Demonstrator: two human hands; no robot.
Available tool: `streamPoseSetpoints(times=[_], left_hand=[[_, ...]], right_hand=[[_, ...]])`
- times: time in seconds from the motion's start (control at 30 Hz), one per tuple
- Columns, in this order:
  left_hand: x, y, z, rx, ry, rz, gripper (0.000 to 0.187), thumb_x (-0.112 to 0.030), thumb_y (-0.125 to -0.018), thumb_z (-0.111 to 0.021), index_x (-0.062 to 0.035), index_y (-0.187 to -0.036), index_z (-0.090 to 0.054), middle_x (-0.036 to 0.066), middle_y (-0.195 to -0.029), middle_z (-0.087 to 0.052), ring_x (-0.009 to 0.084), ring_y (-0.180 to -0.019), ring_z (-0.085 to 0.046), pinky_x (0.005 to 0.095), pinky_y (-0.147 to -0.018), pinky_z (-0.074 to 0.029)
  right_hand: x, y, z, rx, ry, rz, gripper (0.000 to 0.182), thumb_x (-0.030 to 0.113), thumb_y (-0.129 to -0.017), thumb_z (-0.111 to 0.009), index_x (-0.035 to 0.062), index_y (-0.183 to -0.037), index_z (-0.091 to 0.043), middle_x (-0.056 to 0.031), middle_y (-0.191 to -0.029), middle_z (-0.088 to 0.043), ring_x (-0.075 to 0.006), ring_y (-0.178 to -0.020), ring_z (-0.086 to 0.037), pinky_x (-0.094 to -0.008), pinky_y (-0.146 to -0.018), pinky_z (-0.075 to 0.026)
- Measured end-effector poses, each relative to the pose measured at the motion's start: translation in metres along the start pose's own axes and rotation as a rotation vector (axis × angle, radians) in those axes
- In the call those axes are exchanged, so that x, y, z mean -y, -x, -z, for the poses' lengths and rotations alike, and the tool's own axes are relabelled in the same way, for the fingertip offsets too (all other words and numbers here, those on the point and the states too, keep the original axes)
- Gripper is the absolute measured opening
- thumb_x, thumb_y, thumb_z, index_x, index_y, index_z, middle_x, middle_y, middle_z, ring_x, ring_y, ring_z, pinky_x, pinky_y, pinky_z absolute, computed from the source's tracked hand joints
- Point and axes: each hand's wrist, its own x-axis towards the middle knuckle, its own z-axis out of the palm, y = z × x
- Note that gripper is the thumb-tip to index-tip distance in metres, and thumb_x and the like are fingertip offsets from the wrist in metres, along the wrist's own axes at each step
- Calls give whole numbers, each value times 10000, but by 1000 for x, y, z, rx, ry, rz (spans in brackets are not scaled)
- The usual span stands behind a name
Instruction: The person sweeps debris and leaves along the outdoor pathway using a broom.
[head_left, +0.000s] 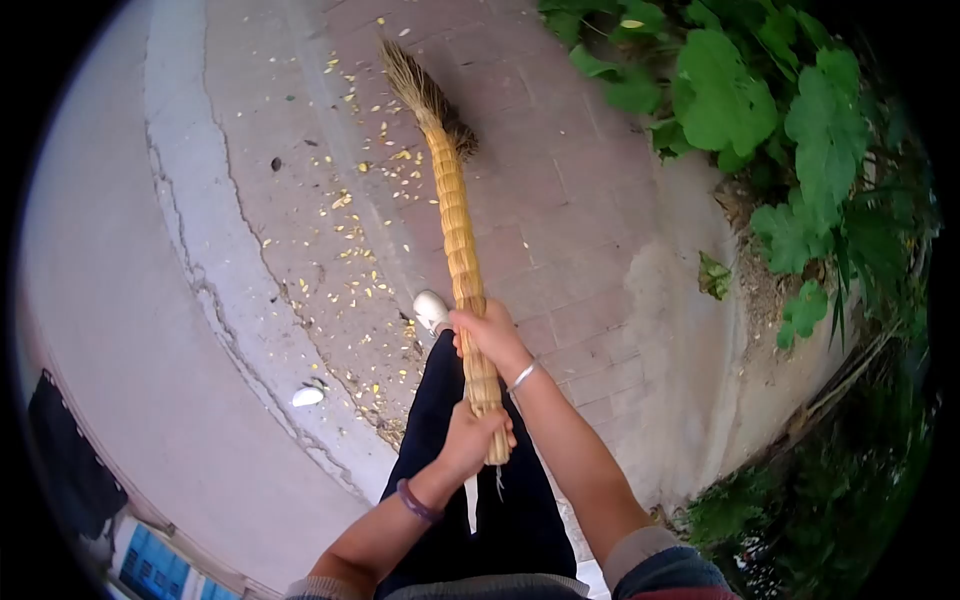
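Observation:
A straw broom [458, 235] with a long bound handle stretches out ahead of me, its dark bristles [415, 85] down on the paving at the top of the view. My left hand [476, 440] is wrapped round the handle close to its near end, and a purple band circles that wrist. Farther up the handle, my right hand [487, 330] grips it too, with a silver bangle on the wrist. Small yellow leaves [350, 230] lie scattered on the ground just left of the bristles and handle.
Brick paving [560, 200] runs under the broom, with a cracked concrete strip [215, 290] along the left. A white scrap [308, 397] lies near the crack. Broad-leaved green plants [725, 90] border the right side. My white shoe [431, 308] shows beside the handle.

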Motion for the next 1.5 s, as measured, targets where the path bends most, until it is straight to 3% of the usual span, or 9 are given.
streamPoseSetpoints(times=[0.23,0.33,0.6,0.73,0.9,1.07,1.1,1.37,1.5], left_hand=[[-9,-18,18,225,-188,138,190,-64,-752,-554,-15,-890,-433,54,-654,-525,150,-472,-545,255,-424,-449],[-20,-21,49,101,-55,163,217,-87,-736,-578,2,-900,-468,45,-652,-522,138,-460,-527,240,-413,-442],[-20,85,107,-426,119,0,144,-66,-723,-473,-3,-851,-447,84,-620,-522,161,-422,-509,263,-360,-434],[-5,100,78,-352,122,-105,191,-8,-692,-462,-1,-875,-407,96,-615,-516,184,-439,-528,280,-385,-452],[-45,101,86,50,-230,196,292,-34,-710,-528,15,-967,-398,86,-641,-525,174,-476,-550,283,-434,-479],[-121,-11,42,366,-870,275,207,-153,-688,-614,41,-659,-547,82,-544,-550,180,-456,-578,292,-399,-464],[-140,-31,24,356,-699,294,217,-158,-690,-615,50,-643,-572,91,-533,-556,178,-439,-565,291,-408,-465],[-267,-49,43,49,-325,153,261,-71,-729,-574,42,-940,-470,70,-647,-532,163,-468,-543,263,-419,-465],[-277,-26,-22,-37,-149,26,313,-10,-724,-563,29,-985,-393,83,-698,-517,177,-478,-544,264,-439,-476]], right_hand=[[-13,16,38,-303,-249,-70,131,192,-813,-532,75,-770,-492,-40,-623,-508,-143,-487,-519,-272,-451,-472],[-44,-8,15,-353,-405,-209,151,176,-802,-554,75,-720,-475,-42,-585,-505,-148,-445,-518,-281,-412,-469],[-81,0,-159,267,-101,-298,155,139,-736,-570,16,-686,-490,-49,-539,-507,-139,-417,-520,-278,-376,-414],[-41,31,-149,358,-18,-206,145,130,-745,-571,14,-717,-489,-46,-545,-498,-142,-417,-517,-273,-376,-414],[-5,71,-96,-136,-391,-267,127,142,-778,-554,49,-782,-468,-55,-672,-516,-131,-556,-542,-251,-468,-455],[-20,27,-2,-423,-956,-132,121,167,-767,-529,78,-741,-452,-53,-623,-495,-170,-548,-502,-307,-536,-460],[-17,8,18,-480,-969,-140,136,192,-772,-522,86,-731,-448,-50,-614,-490,-174,-549,-491,-309,-553,-459],[129,-133,-74,-226,-622,-146,150,173,-783,-556,58,-799,-461,-48,-627,-494,-160,-536,-517,-305,-500,-464],[207,-125,-86,-16,-287,-113,161,156,-777,-581,37,-791,-475,-48,-641,-507,-136,-501,-520,-275,-447,-456]])
